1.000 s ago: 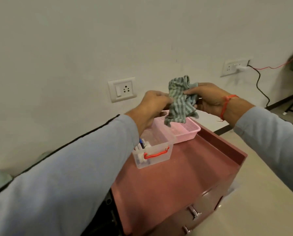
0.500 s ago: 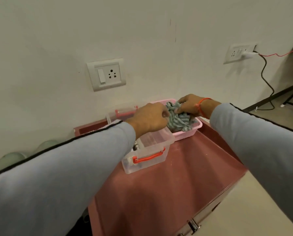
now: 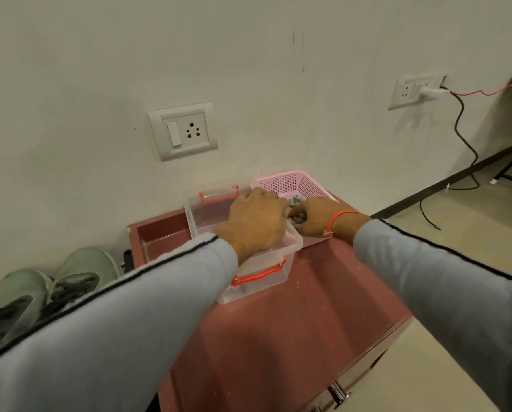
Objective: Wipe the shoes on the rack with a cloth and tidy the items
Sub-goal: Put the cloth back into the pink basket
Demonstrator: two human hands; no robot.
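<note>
I've got the cloth (image 3: 295,210) bunched in the pink basket (image 3: 293,182) at the desk's (image 3: 278,337) back edge, squeezed between both hands. Right hand (image 3: 314,217) pinches it; left hand (image 3: 256,221) curls over its left side, grip hidden, equally near

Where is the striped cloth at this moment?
In the head view, the cloth lies bunched in the pink basket on the red cabinet, between the left hand and right hand, beside the clear box.
</note>
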